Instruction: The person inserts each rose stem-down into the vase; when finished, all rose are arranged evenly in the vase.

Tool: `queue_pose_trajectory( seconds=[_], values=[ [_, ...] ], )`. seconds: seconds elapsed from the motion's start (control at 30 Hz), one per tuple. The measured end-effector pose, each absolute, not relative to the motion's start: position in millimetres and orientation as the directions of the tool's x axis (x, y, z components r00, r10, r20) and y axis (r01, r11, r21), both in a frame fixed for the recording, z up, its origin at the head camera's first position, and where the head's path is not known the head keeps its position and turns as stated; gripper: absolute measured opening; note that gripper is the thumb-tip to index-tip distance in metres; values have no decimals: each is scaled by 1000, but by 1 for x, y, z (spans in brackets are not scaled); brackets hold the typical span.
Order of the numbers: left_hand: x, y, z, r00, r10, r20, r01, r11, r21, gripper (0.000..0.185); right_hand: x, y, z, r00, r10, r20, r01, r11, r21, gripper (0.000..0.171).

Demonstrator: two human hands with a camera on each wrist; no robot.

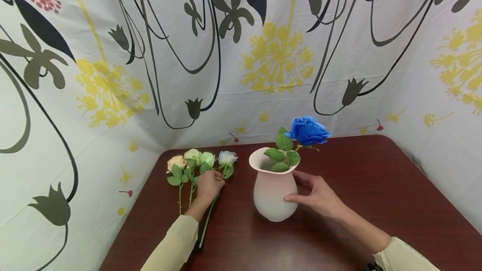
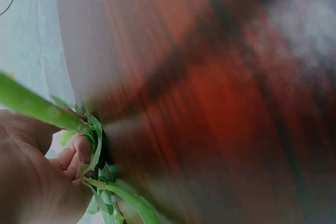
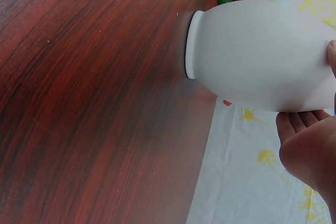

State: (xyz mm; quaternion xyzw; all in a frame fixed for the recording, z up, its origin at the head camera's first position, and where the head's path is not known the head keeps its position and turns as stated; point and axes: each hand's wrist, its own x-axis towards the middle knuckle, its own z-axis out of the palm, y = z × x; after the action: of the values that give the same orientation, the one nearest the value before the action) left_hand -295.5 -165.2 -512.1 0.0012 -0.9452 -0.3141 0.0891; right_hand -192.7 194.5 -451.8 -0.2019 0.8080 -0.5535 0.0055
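Observation:
A pink-and-white vase [image 1: 275, 195] stands upright on the table, with a blue rose [image 1: 308, 130] leaning out over its right rim. My right hand [image 1: 320, 195] holds the vase from the right, thumb on the front and fingers round the side; the right wrist view shows these fingers [image 3: 302, 124] against its wall. To the left, my left hand [image 1: 208, 185] pinches the stem of a pale bluish-white rose [image 1: 227, 159], whose lower stem runs towards the near edge. Green stems [image 2: 37, 103] cross close by the fingers in the left wrist view.
Beside the left hand lie a peach rose [image 1: 175, 163] and two pale green-white roses, one a cream-green rose [image 1: 192, 155], the other a light green rose [image 1: 207, 160]. The dark red-brown table [image 1: 361, 170] backs onto a flower-printed cloth [image 1: 233, 66].

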Motion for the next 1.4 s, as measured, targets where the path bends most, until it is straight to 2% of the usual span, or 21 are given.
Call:
queue_pose_trajectory(
  seconds=[0.4,0.7,0.93,1.4],
  values=[
    [-294,-165,-513,-982,-25,187,85,826,558,16,-192,194,-451,-914,-335,228,-332,299,-895,77],
    [-292,-163,-513,-974,-16,225,118,813,570,11,-192,194,-451,-914,-336,228,-334,300,-894,76],
    [-291,-161,-507,-973,-15,232,126,804,581,14,-192,195,-451,-913,-340,226,-331,295,-896,76],
    [-284,-157,-502,-940,52,337,252,771,585,13,-192,194,-451,-919,-334,211,-317,304,-898,77]
  ],
)
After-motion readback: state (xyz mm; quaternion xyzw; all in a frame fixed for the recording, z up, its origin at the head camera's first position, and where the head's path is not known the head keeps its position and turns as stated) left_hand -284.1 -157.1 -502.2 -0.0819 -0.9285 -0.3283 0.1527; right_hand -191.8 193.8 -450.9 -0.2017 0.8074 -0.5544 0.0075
